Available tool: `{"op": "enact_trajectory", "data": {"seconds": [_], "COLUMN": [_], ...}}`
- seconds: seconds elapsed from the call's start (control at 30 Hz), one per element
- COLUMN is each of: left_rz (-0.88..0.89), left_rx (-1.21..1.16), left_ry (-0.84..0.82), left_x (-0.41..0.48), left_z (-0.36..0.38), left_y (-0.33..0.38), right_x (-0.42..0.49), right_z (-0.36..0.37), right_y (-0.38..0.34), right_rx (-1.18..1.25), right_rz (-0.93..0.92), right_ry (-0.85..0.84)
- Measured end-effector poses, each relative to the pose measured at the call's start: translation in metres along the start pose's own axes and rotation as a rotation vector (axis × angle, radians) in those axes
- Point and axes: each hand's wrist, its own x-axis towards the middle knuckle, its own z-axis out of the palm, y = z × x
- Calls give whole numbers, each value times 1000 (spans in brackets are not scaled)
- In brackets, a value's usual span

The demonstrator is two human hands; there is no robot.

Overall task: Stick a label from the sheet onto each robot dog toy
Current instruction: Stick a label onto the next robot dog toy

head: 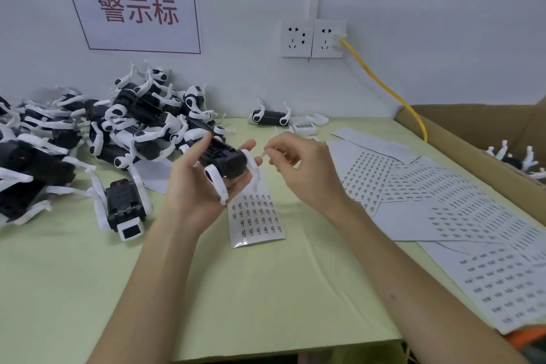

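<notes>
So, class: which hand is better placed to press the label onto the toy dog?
Probably the right hand: its fingertips pinch what looks like a small label beside the robot dog toy, which the left hand grips.

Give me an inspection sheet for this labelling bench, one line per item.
Surface: pale green table, creased.
Job's things: toy dog belly-up in left hand; label strip below it; more label sheets on the right.
Clutter: pile of toy dogs on the left; cardboard box on the right holds more.
Grippers: right hand pinches something small, likely a label.
Cables: yellow cable from wall socket.
Surroundings: white wall, red-lettered sign.
</notes>
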Motion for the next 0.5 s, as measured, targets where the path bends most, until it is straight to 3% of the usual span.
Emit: {"op": "enact_trajectory", "data": {"seconds": [0.17, 0.4, 0.5], "left_rz": [-50, 36, 104], "left_rx": [-47, -60, -50], "left_ry": [-73, -49, -8], "left_x": [-1, 0, 0], "left_z": [-3, -5, -2], "left_y": [-1, -1, -1], "right_x": [-1, 1, 0], "right_z": [2, -4, -5], "right_y": [-3, -3, -6], "right_rx": [-28, 5, 72], "right_rz": [-52, -35, 62], "right_ry": [91, -50, -58]}}
